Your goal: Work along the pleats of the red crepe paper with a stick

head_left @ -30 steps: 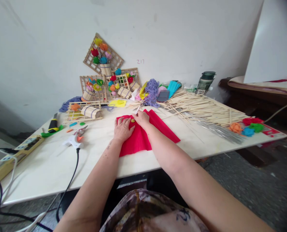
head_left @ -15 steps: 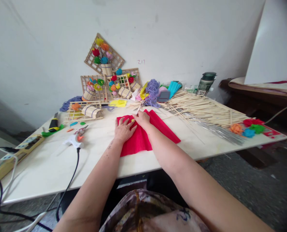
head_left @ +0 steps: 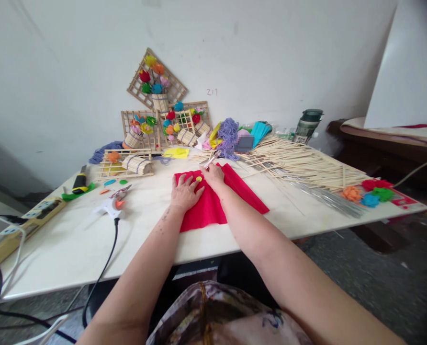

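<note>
A red sheet, folded or creased, lies on the white table before me. My left hand rests on its left part with the fingers spread. Between my hands a small yellow disc lies on the red sheet. My right hand is over the sheet's upper edge, its fingers closed round a slim pale tool that points up and away; its exact kind is too small to tell.
At left lie a white glue gun, a yellow-black cutter and a power strip. Behind stand stick frames with paper flowers and purple yarn. Thin sticks, wires and a green bottle are at right.
My right hand has shifted slightly right, off the yellow disc, which now shows more fully. The pale tool is tilted more to the right. My left hand stays on the sheet.
</note>
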### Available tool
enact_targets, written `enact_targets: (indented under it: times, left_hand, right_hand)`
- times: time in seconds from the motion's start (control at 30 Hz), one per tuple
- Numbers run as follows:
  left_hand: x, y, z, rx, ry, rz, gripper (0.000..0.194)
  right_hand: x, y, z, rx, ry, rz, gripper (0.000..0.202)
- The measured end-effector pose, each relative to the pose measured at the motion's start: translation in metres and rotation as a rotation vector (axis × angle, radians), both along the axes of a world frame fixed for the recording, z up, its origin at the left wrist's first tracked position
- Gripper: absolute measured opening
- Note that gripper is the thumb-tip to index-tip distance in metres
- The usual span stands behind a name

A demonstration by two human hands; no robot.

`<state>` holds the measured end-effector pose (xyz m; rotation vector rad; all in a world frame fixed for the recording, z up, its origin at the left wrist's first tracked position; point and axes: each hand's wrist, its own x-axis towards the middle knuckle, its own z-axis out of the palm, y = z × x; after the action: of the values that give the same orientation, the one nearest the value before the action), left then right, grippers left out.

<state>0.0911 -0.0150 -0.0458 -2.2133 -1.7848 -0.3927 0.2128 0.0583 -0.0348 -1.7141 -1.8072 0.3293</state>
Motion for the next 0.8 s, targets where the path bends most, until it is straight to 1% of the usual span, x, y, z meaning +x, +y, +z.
enact_targets:
  times: [0.43,0.8]
  left_hand:
    - [0.0012,-0.0024,0.0018,-0.012,0.03,0.009,0.05]
    - [0.0006,-0.0017,0.0004,0.001,0.031,0.006,0.05]
  right_hand:
    - [-0.0003,-0.0071,0.0057,-0.02,-0.06,0.023,0.041]
    - [0.0,-0.0058,0.0043,-0.013,-0.06,0.035,0.041]
